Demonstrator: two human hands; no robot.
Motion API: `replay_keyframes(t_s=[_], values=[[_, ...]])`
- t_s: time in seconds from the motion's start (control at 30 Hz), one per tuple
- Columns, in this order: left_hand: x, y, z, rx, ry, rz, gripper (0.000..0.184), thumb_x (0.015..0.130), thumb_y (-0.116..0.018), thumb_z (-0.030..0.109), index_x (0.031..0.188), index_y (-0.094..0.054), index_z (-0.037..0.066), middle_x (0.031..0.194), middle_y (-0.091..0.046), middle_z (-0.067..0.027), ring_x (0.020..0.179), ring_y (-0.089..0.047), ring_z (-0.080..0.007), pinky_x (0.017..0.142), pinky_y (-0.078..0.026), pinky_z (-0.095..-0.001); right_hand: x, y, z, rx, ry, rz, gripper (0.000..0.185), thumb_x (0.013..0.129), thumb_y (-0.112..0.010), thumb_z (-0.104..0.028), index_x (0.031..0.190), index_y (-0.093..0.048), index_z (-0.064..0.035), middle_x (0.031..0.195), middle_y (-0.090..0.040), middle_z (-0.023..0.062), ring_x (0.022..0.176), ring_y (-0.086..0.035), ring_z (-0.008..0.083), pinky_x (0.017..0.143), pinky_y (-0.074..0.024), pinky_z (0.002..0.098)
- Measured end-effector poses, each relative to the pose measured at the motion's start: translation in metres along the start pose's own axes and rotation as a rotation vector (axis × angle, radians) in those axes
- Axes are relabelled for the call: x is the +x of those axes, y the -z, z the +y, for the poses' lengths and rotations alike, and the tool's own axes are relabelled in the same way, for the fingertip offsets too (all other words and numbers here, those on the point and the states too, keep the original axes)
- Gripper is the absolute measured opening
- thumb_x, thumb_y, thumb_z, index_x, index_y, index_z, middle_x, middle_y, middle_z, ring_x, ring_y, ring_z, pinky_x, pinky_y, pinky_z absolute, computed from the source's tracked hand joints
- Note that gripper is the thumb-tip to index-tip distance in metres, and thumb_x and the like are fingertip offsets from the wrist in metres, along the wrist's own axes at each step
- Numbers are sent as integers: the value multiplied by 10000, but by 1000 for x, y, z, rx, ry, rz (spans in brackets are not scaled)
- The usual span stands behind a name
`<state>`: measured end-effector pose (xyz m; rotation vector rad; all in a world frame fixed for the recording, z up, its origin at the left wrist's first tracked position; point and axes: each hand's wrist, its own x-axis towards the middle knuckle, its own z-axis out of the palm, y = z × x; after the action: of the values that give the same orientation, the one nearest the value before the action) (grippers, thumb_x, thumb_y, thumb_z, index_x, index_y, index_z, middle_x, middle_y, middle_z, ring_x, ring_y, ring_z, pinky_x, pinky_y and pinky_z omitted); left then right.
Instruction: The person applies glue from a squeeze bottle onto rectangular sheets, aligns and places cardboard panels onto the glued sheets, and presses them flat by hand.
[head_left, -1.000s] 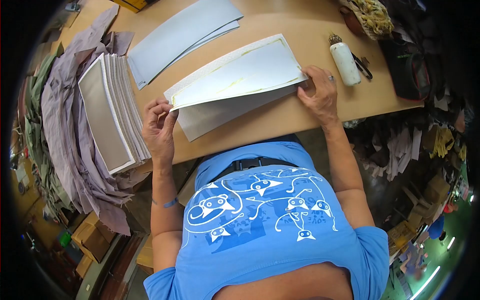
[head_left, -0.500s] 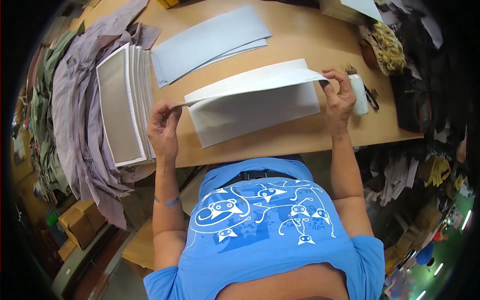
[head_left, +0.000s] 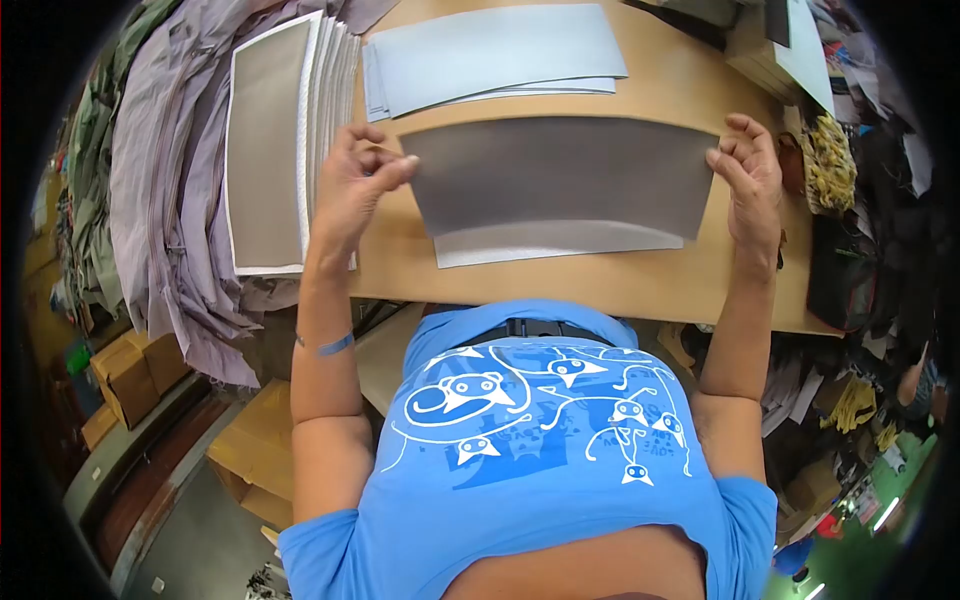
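Observation:
Between my hands is a grey-brown fabric panel [head_left: 565, 175], held up by its two top corners, its darker face toward me and its lower edge curving. My left hand [head_left: 355, 190] pinches the left corner, thumb on the near face. At the right corner, my right hand [head_left: 750, 180] pinches with thumb and fingers. Under the panel lies a white sheet [head_left: 560, 245] on the table [head_left: 400, 265]; only its lower strip shows. Beside my left hand stands a stack of grey-brown panels with white borders [head_left: 270, 140].
Pale blue-white sheets [head_left: 500, 55] lie at the back of the table. Mauve cloth [head_left: 165, 170] drapes over the left side. A dark bag [head_left: 840, 260] and a yellow fringed bundle [head_left: 828, 165] are at the right. Cardboard boxes [head_left: 260, 440] sit below left.
The held panel has tipped so its grey-brown face shows instead of its white side. Both hands have shifted right in the view, and the camera view has moved too.

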<state>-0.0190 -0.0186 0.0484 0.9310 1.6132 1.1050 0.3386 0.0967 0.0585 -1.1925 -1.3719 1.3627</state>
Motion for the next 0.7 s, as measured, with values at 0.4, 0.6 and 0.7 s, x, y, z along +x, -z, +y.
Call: replay_keyframes(t_s=[0.4, 0.6, 0.7], values=[[5, -20, -29, 175, 113, -33, 340, 739, -698, 27, 920, -411, 22, 612, -503, -18, 583, -514, -84, 543, -442, -223, -4, 3, 39, -103, -328, -26, 414, 759, -562, 25, 1145, -417, -11, 751, -479, -42, 624, -429, 21, 525, -298, 145], [6, -25, -35, 275, 78, 8, 331, 716, -712, 14, 856, -413, 41, 609, -433, 11, 575, -458, -71, 542, -433, -222, 2, 7, 45, -171, -362, -59, 376, 767, -581, -15, 1115, -442, -36, 705, -493, -45, 644, -471, 41, 548, -390, 192], [7, -23, -41, 310, 64, 21, 330, 705, -719, 15, 845, -422, 48, 625, -444, 10, 594, -458, -70, 547, -427, -219, 2, 4, 45, -170, -364, -38, 390, 776, -597, -6, 1129, -432, -34, 698, -475, -55, 579, -399, 16, 503, -314, 159]])
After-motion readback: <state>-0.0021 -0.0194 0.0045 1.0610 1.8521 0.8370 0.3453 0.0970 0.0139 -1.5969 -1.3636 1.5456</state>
